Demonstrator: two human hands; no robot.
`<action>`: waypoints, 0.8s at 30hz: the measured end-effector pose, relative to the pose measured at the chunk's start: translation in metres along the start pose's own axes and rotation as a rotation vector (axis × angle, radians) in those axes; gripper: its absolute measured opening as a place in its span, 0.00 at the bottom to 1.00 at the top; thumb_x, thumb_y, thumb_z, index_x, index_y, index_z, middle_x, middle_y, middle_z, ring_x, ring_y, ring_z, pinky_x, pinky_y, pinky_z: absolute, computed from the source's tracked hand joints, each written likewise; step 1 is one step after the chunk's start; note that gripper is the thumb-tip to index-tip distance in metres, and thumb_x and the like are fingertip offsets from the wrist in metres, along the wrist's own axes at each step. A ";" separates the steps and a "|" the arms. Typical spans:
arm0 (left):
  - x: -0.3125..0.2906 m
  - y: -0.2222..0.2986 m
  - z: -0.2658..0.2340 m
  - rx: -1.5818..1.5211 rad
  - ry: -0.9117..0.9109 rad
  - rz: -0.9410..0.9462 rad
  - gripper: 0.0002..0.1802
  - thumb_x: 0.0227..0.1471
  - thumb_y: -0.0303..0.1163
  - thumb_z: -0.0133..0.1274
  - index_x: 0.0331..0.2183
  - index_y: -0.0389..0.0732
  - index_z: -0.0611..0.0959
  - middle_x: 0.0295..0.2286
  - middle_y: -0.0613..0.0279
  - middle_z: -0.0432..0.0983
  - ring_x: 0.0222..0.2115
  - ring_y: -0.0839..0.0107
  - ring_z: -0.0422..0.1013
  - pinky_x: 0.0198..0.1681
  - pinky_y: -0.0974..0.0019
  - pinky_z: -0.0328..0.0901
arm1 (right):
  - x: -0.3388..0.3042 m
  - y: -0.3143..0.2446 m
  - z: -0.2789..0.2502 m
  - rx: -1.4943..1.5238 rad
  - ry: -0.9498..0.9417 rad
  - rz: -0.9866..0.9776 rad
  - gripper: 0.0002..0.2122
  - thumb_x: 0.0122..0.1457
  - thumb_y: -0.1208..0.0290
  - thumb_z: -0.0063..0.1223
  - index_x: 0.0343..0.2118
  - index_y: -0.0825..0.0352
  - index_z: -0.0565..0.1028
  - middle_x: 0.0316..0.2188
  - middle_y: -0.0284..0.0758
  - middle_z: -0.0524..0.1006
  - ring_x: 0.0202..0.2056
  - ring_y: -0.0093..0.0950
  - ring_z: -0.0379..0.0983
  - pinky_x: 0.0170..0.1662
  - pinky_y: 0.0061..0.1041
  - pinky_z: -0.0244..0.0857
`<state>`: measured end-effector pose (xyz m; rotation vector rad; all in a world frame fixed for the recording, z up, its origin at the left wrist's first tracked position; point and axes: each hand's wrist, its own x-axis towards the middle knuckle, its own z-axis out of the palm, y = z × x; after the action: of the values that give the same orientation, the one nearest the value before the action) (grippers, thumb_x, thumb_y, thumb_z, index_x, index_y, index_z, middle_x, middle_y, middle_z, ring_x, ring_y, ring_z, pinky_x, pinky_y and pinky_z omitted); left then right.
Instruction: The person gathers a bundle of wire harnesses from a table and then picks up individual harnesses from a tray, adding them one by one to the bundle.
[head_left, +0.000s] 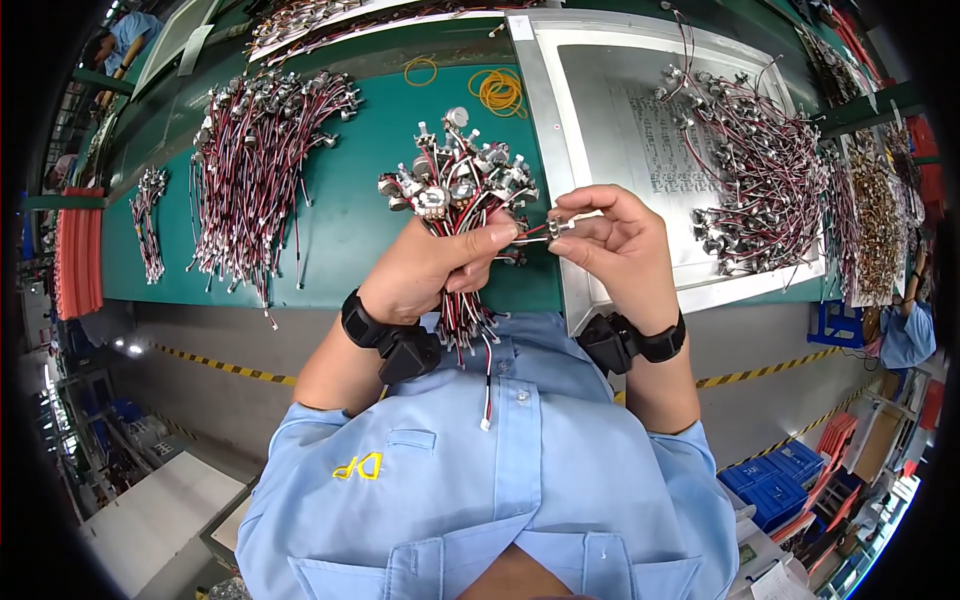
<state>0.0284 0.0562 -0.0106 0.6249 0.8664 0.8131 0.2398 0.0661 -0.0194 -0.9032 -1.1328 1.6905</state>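
Observation:
In my left hand is a thick bundle of wired potentiometers, their round metal bodies fanned out above the fist. Red, black and white leads with small white plugs hang below it, against my shirt. Just right of the bundle, my right hand pinches a single wired potentiometer between thumb and fingertips. Its leads run toward the left hand's thumb; whether they pass into the bundle I cannot tell.
On the green table lie a large heap of wired potentiometers and a small bunch at left. Yellow rubber bands rest at the back. A white-framed tray on the right carries another heap.

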 end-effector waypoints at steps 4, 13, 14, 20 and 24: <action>0.000 -0.001 -0.003 -0.014 -0.032 0.004 0.08 0.50 0.29 0.55 0.31 0.37 0.75 0.13 0.72 0.61 0.11 0.84 0.54 0.15 0.76 0.50 | 0.000 0.001 0.000 -0.053 -0.023 -0.018 0.14 0.50 0.86 0.54 0.41 0.74 0.71 0.38 0.38 0.75 0.38 0.22 0.74 0.43 0.19 0.69; -0.001 0.000 0.000 0.033 -0.009 0.010 0.08 0.49 0.29 0.57 0.32 0.36 0.76 0.15 0.72 0.63 0.12 0.85 0.55 0.15 0.77 0.51 | -0.001 0.002 -0.003 0.001 -0.076 0.025 0.10 0.55 0.78 0.51 0.41 0.73 0.72 0.39 0.37 0.75 0.37 0.22 0.74 0.42 0.20 0.69; -0.001 0.000 0.001 0.032 -0.008 0.009 0.08 0.49 0.29 0.57 0.31 0.36 0.76 0.15 0.72 0.63 0.13 0.85 0.55 0.15 0.77 0.51 | -0.001 0.001 -0.003 -0.003 -0.079 0.025 0.10 0.56 0.77 0.51 0.41 0.73 0.72 0.39 0.37 0.75 0.37 0.22 0.73 0.42 0.20 0.69; 0.000 0.000 -0.004 0.045 -0.039 0.003 0.08 0.50 0.30 0.55 0.32 0.36 0.76 0.18 0.69 0.67 0.13 0.85 0.56 0.15 0.77 0.51 | -0.002 0.004 0.001 -0.066 -0.043 -0.104 0.09 0.53 0.82 0.50 0.38 0.72 0.73 0.37 0.36 0.75 0.37 0.22 0.74 0.42 0.20 0.69; 0.002 0.003 0.000 -0.021 0.011 0.084 0.08 0.52 0.30 0.53 0.32 0.36 0.76 0.21 0.66 0.71 0.13 0.85 0.56 0.15 0.78 0.51 | -0.006 0.006 0.001 -0.331 -0.047 -0.387 0.08 0.51 0.86 0.48 0.34 0.71 0.74 0.34 0.35 0.75 0.36 0.23 0.74 0.41 0.20 0.69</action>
<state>0.0278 0.0596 -0.0093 0.6427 0.8450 0.9011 0.2392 0.0586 -0.0239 -0.7811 -1.5389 1.2363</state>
